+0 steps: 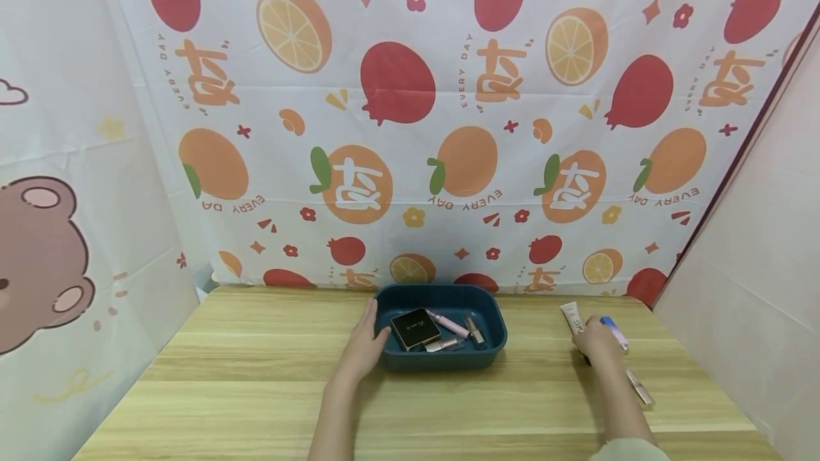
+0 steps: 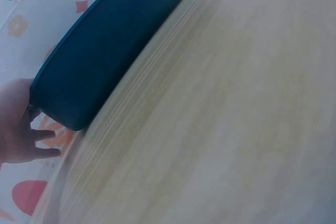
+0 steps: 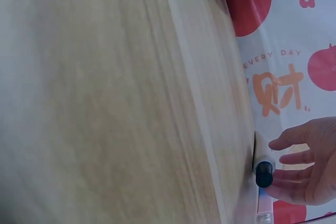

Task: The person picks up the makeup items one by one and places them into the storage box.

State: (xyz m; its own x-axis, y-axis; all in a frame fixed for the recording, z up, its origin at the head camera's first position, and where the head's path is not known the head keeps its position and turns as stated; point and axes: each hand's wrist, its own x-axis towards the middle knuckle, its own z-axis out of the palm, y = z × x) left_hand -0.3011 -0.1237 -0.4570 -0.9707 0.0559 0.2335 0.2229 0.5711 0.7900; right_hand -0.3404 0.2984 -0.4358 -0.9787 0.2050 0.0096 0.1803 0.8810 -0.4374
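Note:
My left hand (image 1: 365, 347) rests its extended fingers against the left end of a dark teal bin (image 1: 442, 360). In the left wrist view, that hand (image 2: 18, 124) is at the bin's end (image 2: 100, 61). Inside the bin lie a black compact (image 1: 415, 328), a pink pen-like tube (image 1: 450, 324) and two small lipstick-like tubes. Over a white squeeze tube (image 1: 569, 314) at the right is my right hand (image 1: 598, 341), partly covering it. The right wrist view shows this hand (image 3: 310, 161) with thumb and fingers spread beside the tube's black cap (image 3: 264, 174).
A blue and pink item (image 1: 615, 333) lies just right of my right hand. Nearer me is a slim clear-ended tube (image 1: 639, 388). Behind the wooden table (image 1: 256, 375) hangs a fruit-print curtain (image 1: 397, 162); pale cloth walls flank both sides.

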